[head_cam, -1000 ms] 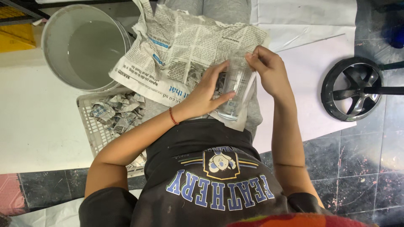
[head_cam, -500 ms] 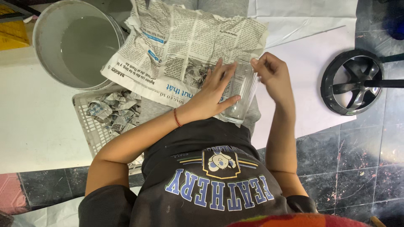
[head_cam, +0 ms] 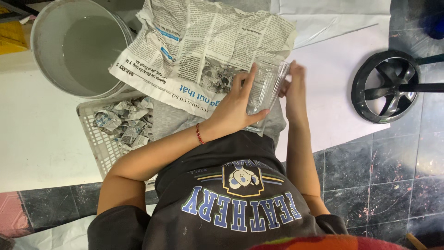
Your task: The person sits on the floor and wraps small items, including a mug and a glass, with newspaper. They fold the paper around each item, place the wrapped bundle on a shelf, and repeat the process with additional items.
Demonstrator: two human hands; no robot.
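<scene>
A: In the head view, what's in hand?

B: A clear drinking glass, held just right of the frame's centre, over the person's lap. The left hand is wrapped round its near side, fingers spread along the wall, thumb under the base. The right hand presses the far side with the fingers close together.

A: Is it wrapped?

B: No, I'd judge that step not begun. The glass is bare, and the open newspaper sheet lies flat at upper centre, touching nothing of the glass that I can see.

A: Anything that looks finished?

B: Crumpled newspaper bundles sit in the white plastic basket at left; whether they hold glasses I can't tell. A grey bucket of water stands at upper left.
</scene>
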